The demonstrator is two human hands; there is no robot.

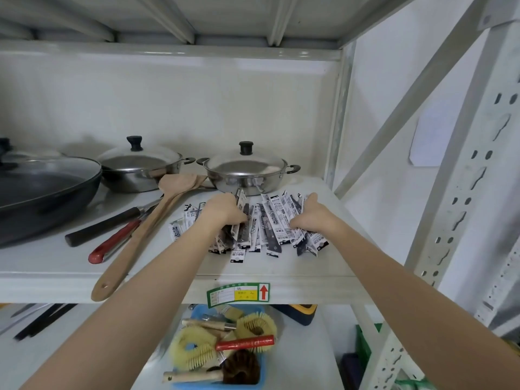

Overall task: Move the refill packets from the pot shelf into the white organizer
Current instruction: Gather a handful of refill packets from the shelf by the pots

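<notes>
Several narrow black-and-white refill packets (271, 229) lie fanned out on the pot shelf (281, 267), in front of the right steel pot. My left hand (225, 211) is curled over the left part of the pile and grips a few packets that stick up between its fingers. My right hand (311, 213) is curled over the right part of the pile, its fingers closed round more packets. The white organizer is not in view.
Two lidded steel pots (247, 171) (140, 167) and a dark wok (42, 192) stand at the back. A wooden spatula (146, 226), a red-handled tool (112, 243) and a dark-handled tool (104, 226) lie left of the packets. Below, a blue basket (263, 370) holds brushes. A shelf upright (461, 192) rises at the right.
</notes>
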